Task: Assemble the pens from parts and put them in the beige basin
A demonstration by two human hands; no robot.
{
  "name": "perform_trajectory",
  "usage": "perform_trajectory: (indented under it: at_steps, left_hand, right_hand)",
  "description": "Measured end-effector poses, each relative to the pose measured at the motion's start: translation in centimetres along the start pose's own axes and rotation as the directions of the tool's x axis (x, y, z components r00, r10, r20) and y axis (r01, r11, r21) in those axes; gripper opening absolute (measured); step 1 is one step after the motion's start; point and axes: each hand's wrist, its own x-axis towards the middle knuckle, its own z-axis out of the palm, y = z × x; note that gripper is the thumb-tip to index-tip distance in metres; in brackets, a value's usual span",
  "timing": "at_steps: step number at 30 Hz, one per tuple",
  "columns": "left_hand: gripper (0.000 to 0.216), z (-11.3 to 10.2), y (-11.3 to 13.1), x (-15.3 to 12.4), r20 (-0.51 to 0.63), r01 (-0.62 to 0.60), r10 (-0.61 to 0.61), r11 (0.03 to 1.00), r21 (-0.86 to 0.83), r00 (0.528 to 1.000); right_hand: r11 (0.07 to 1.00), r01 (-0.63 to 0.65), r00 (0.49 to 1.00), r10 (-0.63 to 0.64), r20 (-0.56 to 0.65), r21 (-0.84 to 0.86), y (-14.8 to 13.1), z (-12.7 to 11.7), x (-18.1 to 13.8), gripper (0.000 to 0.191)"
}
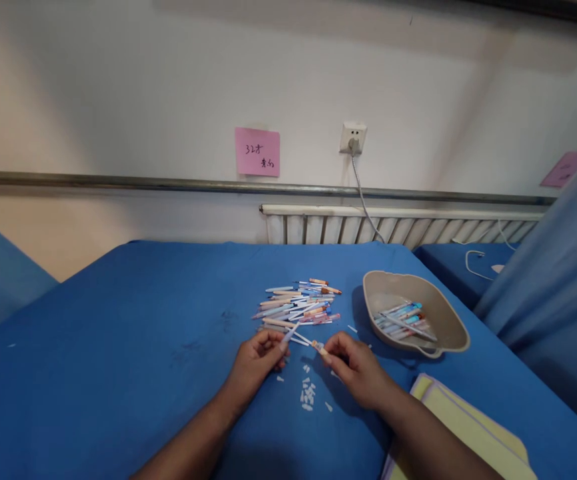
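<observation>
My left hand (261,360) is closed on a slim, pale lilac pen part (291,331) with a pointed tip, angled up and to the right. My right hand (356,367) pinches a short orange-and-clear pen part (320,347); whether it is a cap or a barrel end is too small to tell. Just beyond both hands lies a pile of pens and thin white sticks (296,305) in orange, blue, pink and grey. Between my wrists, several small white tapered pieces (307,395) lie loosely grouped on the blue cloth (118,353).
A beige plastic basket (451,327) at the right contains several pens (403,321). Nearer me, a folded yellow cloth (468,427) lies partly under my right forearm. Behind the table are a radiator (338,227), a metal rail (168,181) and a wall socket (352,139) with a cord.
</observation>
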Motion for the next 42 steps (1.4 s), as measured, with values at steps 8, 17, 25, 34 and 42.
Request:
perform_trajectory:
  at_steps: [8, 17, 25, 34, 42]
  left_hand:
    - [0.024, 0.3, 0.0, -0.5, 0.078, -0.044, 0.040, 0.998, 0.047, 0.996]
    - [0.019, 0.4, 0.6, -0.7, 0.130, -0.064, 0.040, 0.980, 0.186, 0.991]
    - [0.016, 0.6, 1.0, -1.1, 0.191, -0.134, 0.071, 0.931, 0.340, 0.979]
    - [0.017, 0.5, 0.8, -1.2, 0.201, -0.093, 0.032, 0.950, 0.299, 0.979]
    - [0.014, 0.9, 1.1, -1.6, 0.193, -0.140, 0.080, 0.937, 0.321, 0.978]
  right_hand:
    - [0.997, 0.047, 0.997, -0.043, -0.060, 0.063, -0.3, -0.1, -0.1, 0.011]
    - [0.988, 0.013, 0.994, 0.003, -0.111, 0.151, 0.0, -0.6, 0.1, 0.013]
    - [0.991, 0.134, 0.989, -0.134, -0.058, 0.001, -1.1, -0.9, -0.2, 0.012]
    - [0.985, 0.168, 0.986, -0.168, 0.012, -0.041, -1.3, -0.4, -0.4, 0.011]
    - [0.986, 0.106, 0.994, -0.103, 0.034, -0.129, -1.2, 0.1, -0.6, 0.018]
